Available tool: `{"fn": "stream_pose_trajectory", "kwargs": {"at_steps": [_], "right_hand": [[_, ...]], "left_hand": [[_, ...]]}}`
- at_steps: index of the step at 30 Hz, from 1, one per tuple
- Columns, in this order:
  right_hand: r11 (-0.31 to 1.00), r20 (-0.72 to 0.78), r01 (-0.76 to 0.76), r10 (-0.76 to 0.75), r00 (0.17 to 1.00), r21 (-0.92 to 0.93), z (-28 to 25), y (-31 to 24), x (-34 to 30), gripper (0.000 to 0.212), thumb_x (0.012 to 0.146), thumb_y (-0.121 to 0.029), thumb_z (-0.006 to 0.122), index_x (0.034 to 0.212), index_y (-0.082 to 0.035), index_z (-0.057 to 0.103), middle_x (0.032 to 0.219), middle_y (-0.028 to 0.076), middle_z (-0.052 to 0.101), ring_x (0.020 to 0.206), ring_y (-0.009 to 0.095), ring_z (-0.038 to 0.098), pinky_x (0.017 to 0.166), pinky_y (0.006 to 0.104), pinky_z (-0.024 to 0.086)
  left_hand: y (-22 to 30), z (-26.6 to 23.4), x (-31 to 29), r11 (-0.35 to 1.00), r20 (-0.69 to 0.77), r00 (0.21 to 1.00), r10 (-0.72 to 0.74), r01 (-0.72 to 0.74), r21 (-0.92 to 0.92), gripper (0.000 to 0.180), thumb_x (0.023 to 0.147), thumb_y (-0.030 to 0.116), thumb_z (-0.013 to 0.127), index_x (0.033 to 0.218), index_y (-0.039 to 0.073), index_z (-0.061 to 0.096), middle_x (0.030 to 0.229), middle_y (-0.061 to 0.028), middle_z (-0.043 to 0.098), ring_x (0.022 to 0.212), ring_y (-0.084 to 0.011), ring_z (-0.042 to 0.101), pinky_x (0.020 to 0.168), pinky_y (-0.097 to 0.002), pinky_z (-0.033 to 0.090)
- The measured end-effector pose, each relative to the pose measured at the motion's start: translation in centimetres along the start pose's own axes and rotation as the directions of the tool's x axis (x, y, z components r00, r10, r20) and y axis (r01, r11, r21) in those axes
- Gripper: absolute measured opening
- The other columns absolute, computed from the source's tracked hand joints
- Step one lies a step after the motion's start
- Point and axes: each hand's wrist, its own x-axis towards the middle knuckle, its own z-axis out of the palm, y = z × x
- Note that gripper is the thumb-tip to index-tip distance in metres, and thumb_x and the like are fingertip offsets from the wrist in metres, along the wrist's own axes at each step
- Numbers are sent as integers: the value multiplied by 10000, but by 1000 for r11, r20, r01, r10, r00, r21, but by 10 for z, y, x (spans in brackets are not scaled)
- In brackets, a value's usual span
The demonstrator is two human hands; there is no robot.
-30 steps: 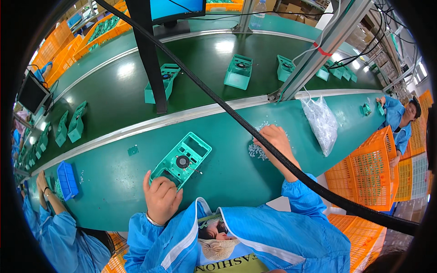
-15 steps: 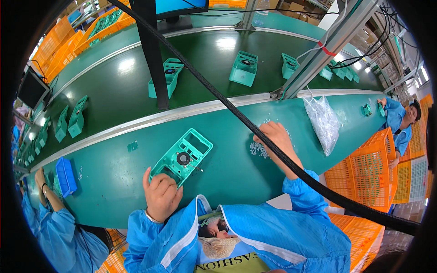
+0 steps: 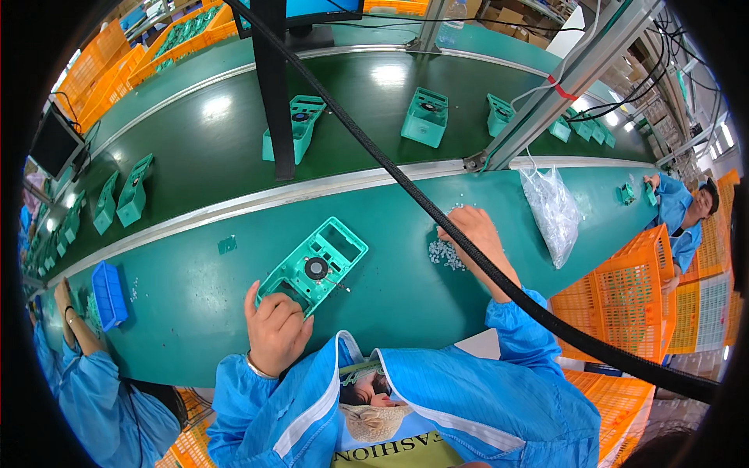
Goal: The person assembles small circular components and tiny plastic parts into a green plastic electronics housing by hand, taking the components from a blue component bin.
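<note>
Over this person's shoulder, taking twelve o'clock as straight across the table (image 3: 398, 320), I see the left hand (image 3: 279, 331) at ten o'clock from the chest. Its fingers are bent closed over the near end of a green housing (image 3: 299, 269), which lies at one o'clock from that hand. Only one end is held, so a nudge to the far end could swing the piece round. A thin wire (image 3: 343, 288) pokes out at about four o'clock from the housing's black round part (image 3: 316, 268); it could snag if a sleeve or fingers brushed past.

At three o'clock from the housing is a pile of small clear pieces (image 3: 443, 253), loose on the table. The right hand (image 3: 477, 228) is beside it, fingers drawn together and pointing down; I can't tell whether they pinch anything. Pieces that tiny could slip or scatter, a careless sweep being cause enough. A black cable (image 3: 374, 152) slants across my line of sight and could hide a dropped one.

Further out, at about three o'clock from the right hand, a clear plastic bag (image 3: 550, 214) leans outward; knocked, it might slump.
</note>
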Motion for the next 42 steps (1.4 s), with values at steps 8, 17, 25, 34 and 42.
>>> {"fn": "stream_pose_trajectory", "kwargs": {"at_steps": [8,17,25,34,42], "right_hand": [[998,2,-25,25,1000,52,-9,-6,0,55,799,-60,703,822,-107,688,845,34,602,887,255,584,797,396,443],[1000,8,7,-7,1000,-27,-9,-11,0,81,754,-45,684,805,-108,683,851,28,623,902,247,594,821,379,446],[983,-123,29,-52,991,-179,-2,-18,-3,77,745,-54,683,791,-115,684,860,9,644,963,243,614,961,420,448],[998,-176,-21,32,984,61,-6,-47,13,83,760,-107,784,811,-122,720,858,14,660,951,253,619,936,422,440],[937,-104,171,-145,984,304,33,-116,66,84,787,-96,784,851,-93,730,867,39,661,988,270,628,979,450,416]], "left_hand": [[0,0,0,1000,-7,1000,0,0,-3,172,716,76,779,765,86,615,846,-17,644,919,-240,639,1163,-593,307],[0,-2,0,1000,-9,1000,4,-4,-10,174,712,80,782,772,84,619,855,-17,645,924,-242,639,1159,-593,313],[-1,-4,-1,1000,-10,1000,3,-3,-8,167,726,94,788,777,83,629,862,-18,647,928,-241,638,1157,-594,319],[-5,-6,-6,996,-9,998,55,-56,-71,188,709,121,815,787,108,645,855,-6,659,924,-226,647,1140,-610,336],[2,-5,-9,991,9,993,116,-115,-65,276,663,171,851,779,139,603,886,22,655,929,-193,643,1096,-602,392]]}}
